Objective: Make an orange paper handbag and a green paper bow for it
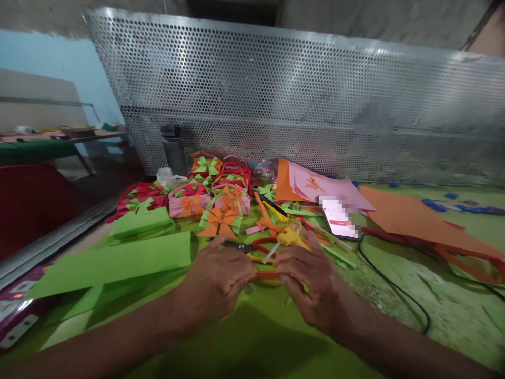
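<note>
An orange strip (pixel 268 275), seemingly paper, spans the gap between my two hands, low over the green tabletop. My left hand (pixel 223 273) pinches its left end with thumb and fingers. At the other end, my right hand (pixel 310 279) grips it with curled fingers. Just beyond my fingers lies a yellow glue gun (pixel 290 237) with a pale glue stick (pixel 271 252) poking toward me. Beside it rests a cutting tool with red and yellow handles (pixel 263 242), its dark jaws partly behind my left hand. A small bag with an orange bow (pixel 221 218) stands farther back.
Several small paper bags (pixel 189 202) stand at the back left, near a dark bottle (pixel 174 150). Green sheets (pixel 118 263) lie left, above a purple-and-white power strip (pixel 19 310). A phone (pixel 339 218), orange sheets (pixel 426 221) and a black cable (pixel 390 287) occupy the right.
</note>
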A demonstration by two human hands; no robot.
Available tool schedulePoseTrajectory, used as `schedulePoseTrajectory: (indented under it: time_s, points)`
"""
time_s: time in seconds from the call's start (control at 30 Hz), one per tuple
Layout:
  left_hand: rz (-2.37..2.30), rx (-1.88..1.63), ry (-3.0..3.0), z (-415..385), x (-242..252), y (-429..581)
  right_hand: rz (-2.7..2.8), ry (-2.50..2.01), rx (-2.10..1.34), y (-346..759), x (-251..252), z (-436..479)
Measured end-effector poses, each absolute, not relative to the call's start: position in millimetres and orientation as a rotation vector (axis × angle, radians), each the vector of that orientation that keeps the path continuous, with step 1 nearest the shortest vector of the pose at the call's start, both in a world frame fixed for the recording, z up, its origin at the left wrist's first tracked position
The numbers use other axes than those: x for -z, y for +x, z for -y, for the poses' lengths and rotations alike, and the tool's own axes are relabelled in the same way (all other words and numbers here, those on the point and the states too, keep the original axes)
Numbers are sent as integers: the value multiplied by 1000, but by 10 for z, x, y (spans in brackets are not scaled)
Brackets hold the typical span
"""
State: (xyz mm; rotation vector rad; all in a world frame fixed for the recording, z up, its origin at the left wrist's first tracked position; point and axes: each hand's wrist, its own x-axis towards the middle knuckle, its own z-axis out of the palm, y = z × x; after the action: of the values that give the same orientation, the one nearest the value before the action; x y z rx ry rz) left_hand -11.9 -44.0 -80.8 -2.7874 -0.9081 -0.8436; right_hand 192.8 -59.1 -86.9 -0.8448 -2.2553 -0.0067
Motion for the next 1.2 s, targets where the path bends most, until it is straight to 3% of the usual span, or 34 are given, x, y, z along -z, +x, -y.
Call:
schedulePoseTrajectory:
  time_s: [0.23, 0.9, 1.2]
  points:
    - [1008, 859, -2773, 436, 795, -128, 2200, -915, -55, 1928, 878, 579]
    - [950, 953, -2775, 525, 918, 18, 2311, -819, 307, 1846, 953, 600]
    - [871, 1165, -2806, 458, 836, -61, 2315, -848, 266, 1894, 883, 651]
